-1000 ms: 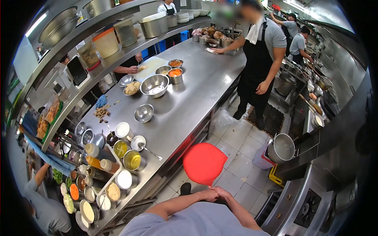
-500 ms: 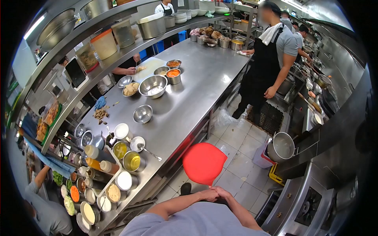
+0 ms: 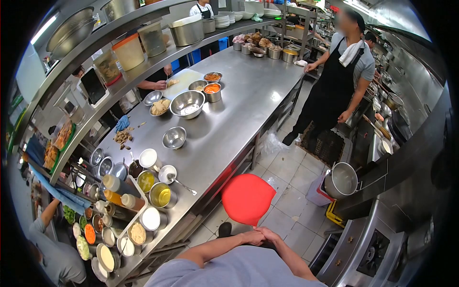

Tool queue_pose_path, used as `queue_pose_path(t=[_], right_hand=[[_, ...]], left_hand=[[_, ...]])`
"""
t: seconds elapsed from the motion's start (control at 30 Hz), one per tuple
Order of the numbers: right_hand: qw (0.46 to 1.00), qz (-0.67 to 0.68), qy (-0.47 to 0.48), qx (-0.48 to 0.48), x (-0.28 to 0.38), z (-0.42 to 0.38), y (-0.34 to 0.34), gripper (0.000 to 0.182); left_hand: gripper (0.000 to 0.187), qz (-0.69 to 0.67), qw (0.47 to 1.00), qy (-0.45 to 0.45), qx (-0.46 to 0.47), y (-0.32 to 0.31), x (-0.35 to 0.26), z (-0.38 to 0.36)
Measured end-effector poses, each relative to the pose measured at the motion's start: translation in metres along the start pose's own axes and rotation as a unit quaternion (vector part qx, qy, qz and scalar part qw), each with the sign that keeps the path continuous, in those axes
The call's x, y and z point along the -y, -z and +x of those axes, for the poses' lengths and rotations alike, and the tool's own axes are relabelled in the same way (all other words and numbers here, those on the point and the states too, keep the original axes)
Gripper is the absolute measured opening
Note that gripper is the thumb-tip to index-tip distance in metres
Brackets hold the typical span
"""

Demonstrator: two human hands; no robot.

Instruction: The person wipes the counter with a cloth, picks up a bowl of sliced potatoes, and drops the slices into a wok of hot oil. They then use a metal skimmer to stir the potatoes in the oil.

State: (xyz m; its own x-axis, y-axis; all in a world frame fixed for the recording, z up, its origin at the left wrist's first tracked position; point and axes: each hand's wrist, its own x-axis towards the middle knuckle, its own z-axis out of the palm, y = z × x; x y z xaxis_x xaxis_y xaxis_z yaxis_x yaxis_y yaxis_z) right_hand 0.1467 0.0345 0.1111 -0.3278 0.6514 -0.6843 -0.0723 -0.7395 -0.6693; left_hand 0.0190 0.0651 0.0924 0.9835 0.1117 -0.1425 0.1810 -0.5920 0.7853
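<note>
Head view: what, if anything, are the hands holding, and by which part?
Cannot tell: the left hand and right hand meet by the lower tip of the red object, but any grip is hidden.

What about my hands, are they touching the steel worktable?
No, your left hand and right hand meet in front of your body, apart from the steel worktable.

Upper right: standing person [image 3: 330, 79], face blurred. Top centre: person in white [image 3: 202, 10], head cut off by frame. Worker's hand [image 3: 160, 85] shows, body mostly hidden by shelf [image 3: 167, 56]. Bottom centre: left hand [image 3: 268, 233], right hand [image 3: 252, 237], finger overlap unclear.
</note>
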Motion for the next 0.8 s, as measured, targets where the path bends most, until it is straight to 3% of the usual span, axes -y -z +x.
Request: queue_pose_path(t=[0.3,0.4,0.57,0.8], right_hand=[[1.000,0.008,0.001,0.006,-0.0098,0.0081,0.0046,0.040],[1.000,0.018,-0.010,0.006,-0.0110,0.0092,0.0051,0.040],[1.000,0.016,-0.025,0.007,-0.0081,0.0084,0.0043,0.040],[1.000,0.011,-0.025,0.001,-0.0024,0.0044,0.0008,0.038]], left_hand=[[0.020,0.003,1.000,0.009,0.014,0.0026,-0.0038,-0.0011],[0.022,-0.020,0.999,-0.025,-0.027,-0.0006,-0.0001,-0.0005],[0.020,0.006,1.000,0.015,0.018,-0.0025,0.0029,0.0012],[0.020,0.015,1.000,0.008,-0.001,0.0032,-0.0045,-0.0016]])
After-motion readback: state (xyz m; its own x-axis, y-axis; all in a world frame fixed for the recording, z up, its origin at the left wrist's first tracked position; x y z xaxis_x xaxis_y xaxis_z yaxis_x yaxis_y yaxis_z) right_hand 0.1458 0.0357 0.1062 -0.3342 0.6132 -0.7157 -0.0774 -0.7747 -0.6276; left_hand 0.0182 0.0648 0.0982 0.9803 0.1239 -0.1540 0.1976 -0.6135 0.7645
